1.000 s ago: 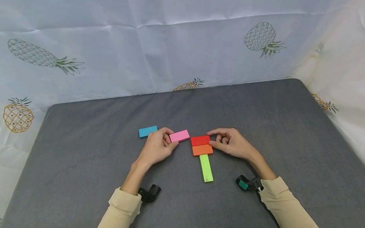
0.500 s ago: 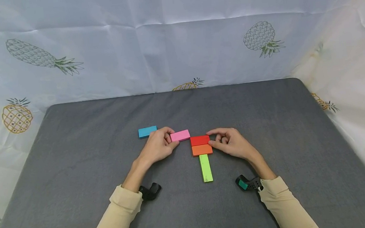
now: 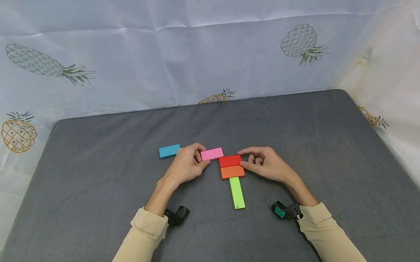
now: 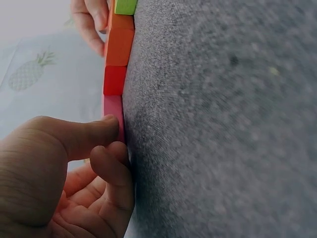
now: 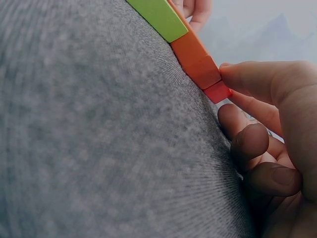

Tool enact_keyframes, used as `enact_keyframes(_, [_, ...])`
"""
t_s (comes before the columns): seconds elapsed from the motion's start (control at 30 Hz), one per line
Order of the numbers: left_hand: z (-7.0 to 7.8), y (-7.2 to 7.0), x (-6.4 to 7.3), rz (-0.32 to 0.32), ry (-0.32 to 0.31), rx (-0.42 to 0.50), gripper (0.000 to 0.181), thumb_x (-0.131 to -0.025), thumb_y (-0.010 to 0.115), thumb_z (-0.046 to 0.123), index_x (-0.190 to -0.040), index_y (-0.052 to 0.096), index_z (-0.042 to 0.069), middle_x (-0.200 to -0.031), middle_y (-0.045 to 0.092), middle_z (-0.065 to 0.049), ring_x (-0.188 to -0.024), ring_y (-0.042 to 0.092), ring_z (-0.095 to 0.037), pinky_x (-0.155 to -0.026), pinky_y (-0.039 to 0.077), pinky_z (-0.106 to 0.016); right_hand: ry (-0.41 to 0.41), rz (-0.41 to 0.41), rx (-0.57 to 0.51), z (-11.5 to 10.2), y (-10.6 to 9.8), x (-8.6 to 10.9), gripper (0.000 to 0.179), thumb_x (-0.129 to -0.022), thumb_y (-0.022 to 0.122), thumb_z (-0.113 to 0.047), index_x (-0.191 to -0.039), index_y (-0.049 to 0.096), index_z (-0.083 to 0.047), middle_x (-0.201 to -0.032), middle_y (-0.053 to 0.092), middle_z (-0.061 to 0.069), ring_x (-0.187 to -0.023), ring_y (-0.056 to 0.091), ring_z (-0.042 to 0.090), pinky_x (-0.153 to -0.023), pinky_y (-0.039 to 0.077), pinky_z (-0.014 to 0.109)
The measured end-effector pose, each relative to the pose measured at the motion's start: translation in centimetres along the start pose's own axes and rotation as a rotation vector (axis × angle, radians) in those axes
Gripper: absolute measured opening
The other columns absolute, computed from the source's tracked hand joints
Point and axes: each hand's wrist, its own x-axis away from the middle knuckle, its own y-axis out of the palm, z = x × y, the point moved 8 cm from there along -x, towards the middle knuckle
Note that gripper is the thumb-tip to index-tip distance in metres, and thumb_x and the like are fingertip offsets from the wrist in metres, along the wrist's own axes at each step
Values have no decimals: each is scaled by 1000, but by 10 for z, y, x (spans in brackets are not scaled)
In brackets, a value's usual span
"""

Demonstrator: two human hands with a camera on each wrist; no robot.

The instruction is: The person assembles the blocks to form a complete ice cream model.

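Note:
Between its thumb and fingers, the left hand (image 3: 185,163) pinches the left end of a pink block (image 3: 212,153). The right end of that block meets the back left corner of a red block (image 3: 230,161). At the red block's right end, the right hand (image 3: 267,165) holds it with thumb and index finger, the other fingers curled. An orange block (image 3: 232,171) lies flush along the red one's front side. From the orange block's front, a light green block (image 3: 237,193) points toward the person. The left wrist view shows the thumb on the pink block (image 4: 113,106).
Behind the left hand lies a blue block (image 3: 169,151), partly covered by it. All stands on a grey cloth-covered table (image 3: 222,249). A white curtain (image 3: 202,55) with printed pineapples hangs behind the far edge. Each wrist wears a black camera mount (image 3: 287,210).
The left hand has slid the pink block a little to the right, up to the red block's back left corner. The right hand and the other blocks have stayed in place.

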Motion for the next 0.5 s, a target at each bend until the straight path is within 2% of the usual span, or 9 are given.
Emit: enact_keyframes(0.5, [6,8,-10,-25,24,-16,31,-93,73,12,-120,66,-2,-73,61,-6,-53,49,-7,-54,41,-21,15,3,-28,-3,0,1,33,-94,73,-9,-125,69,-1,-73,62,8,-44,31,0,-47,25,18])
